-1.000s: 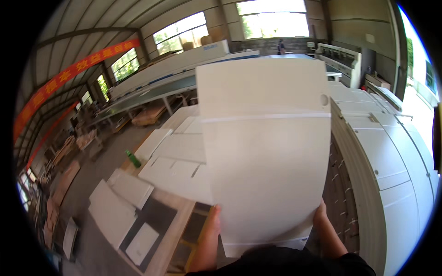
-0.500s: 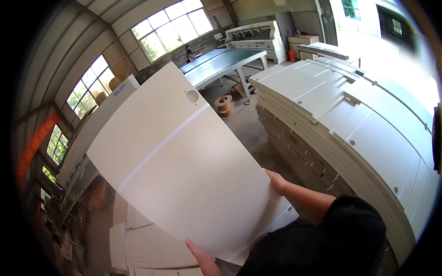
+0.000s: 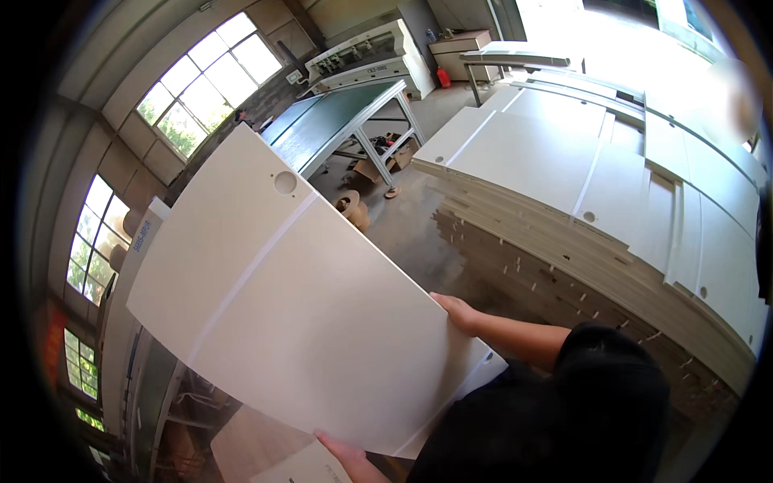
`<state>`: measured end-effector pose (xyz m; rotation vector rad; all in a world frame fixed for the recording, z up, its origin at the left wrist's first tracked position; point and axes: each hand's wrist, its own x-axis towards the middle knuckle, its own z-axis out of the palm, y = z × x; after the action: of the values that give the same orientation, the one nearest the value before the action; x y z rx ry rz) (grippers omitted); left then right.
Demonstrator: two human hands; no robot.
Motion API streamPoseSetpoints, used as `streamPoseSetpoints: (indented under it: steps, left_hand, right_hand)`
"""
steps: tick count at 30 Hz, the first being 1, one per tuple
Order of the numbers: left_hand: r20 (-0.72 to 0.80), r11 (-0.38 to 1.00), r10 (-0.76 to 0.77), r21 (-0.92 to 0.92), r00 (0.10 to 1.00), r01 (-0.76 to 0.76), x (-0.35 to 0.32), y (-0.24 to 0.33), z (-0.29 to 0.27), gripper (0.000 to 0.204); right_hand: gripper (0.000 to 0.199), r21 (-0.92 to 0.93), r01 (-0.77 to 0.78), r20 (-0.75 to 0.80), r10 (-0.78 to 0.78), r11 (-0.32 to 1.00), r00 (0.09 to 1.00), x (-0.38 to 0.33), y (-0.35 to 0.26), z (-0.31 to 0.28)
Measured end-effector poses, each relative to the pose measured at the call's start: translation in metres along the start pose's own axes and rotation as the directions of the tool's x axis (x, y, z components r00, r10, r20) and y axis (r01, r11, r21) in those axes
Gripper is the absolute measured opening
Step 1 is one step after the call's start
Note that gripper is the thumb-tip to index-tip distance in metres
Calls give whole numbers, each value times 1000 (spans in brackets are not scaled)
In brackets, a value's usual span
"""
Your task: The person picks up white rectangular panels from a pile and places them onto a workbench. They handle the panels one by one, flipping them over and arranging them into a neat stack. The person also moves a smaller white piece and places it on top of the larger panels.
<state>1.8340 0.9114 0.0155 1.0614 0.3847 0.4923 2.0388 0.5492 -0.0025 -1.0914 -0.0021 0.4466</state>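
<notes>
Left grip (image 3: 344,452) and right grip (image 3: 459,315) pinch white panel (image 3: 282,322) by opposite edges, at its 6 and 3 o'clock respectively.

green-topped table (image 3: 326,121), large bright gridded window (image 3: 193,80), red canister (image 3: 443,77) beside a cabinet (image 3: 465,53), brown spool (image 3: 354,212) partly hidden

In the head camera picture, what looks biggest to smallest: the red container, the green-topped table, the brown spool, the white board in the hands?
1. White board, closest to the camera
2. Green-topped table
3. Brown spool, partly hidden
4. Red container
</notes>
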Motion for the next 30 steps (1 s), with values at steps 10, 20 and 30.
streamPoseSetpoints:
  steps: [10,20,30]
  left_hand:
    - [324,1000,2,-18,946,4,354,-11,118,88]
    - [480,999,-31,47,877,10,719,-75,255,90]
    - [809,986,-163,121,565,110,979,-166,541,92]
  right_hand:
    - [62,18,79,-91,-77,997,993,317,-106,22]
    - [57,-63,246,-357,-252,967,899,565,-188,-10]
    - [47,-30,571,-682,-434,821,588,711,-242,-113]
